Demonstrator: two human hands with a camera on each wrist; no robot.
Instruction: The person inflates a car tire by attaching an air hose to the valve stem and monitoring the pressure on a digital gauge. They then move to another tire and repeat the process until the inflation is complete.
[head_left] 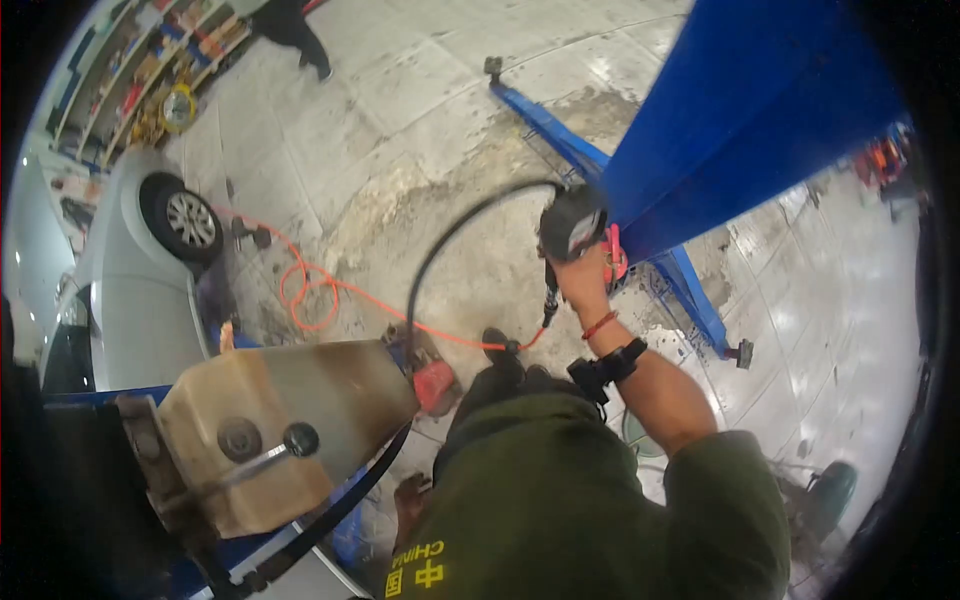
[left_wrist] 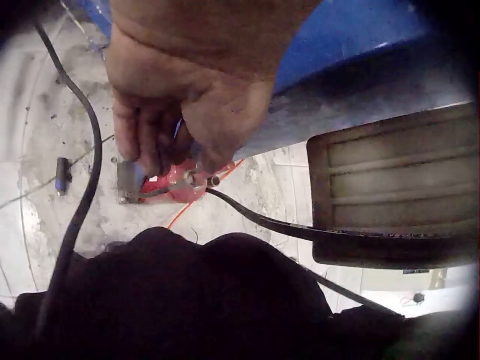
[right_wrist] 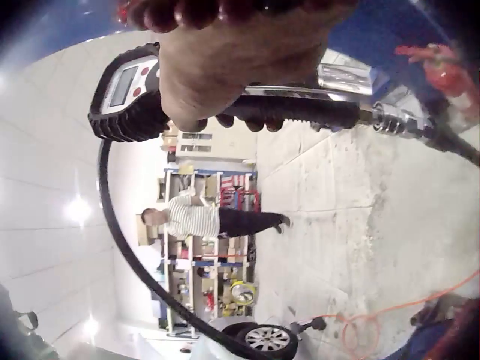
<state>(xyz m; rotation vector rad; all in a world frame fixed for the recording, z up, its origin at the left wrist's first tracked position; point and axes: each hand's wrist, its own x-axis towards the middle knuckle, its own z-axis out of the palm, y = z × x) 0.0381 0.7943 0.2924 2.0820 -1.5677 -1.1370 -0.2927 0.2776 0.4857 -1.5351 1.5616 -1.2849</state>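
Note:
My right hand [head_left: 580, 275] grips the dark handle of a digital tire inflator [right_wrist: 300, 111], fingers wrapped round it. Its black rubber-cased gauge [right_wrist: 124, 91] has a small screen and red buttons. A black hose [head_left: 425, 265] loops away from the gauge, while an orange air hose [head_left: 455, 338] runs to the metal coupling [right_wrist: 397, 120] at the handle's end. My left hand [left_wrist: 191, 112] hangs low beside my body with loosely curled fingers. In the left wrist view those fingers overlap a red fitting [left_wrist: 187, 184]; in the head view they are apart from it.
A stained plastic tank [head_left: 350, 395] stands close on my left, with a black lever knob. Ahead to the right rises a blue post [head_left: 720, 130] with floor arms. A silver car [head_left: 140, 300] is at the left; a person [right_wrist: 202, 217] stands by shelves.

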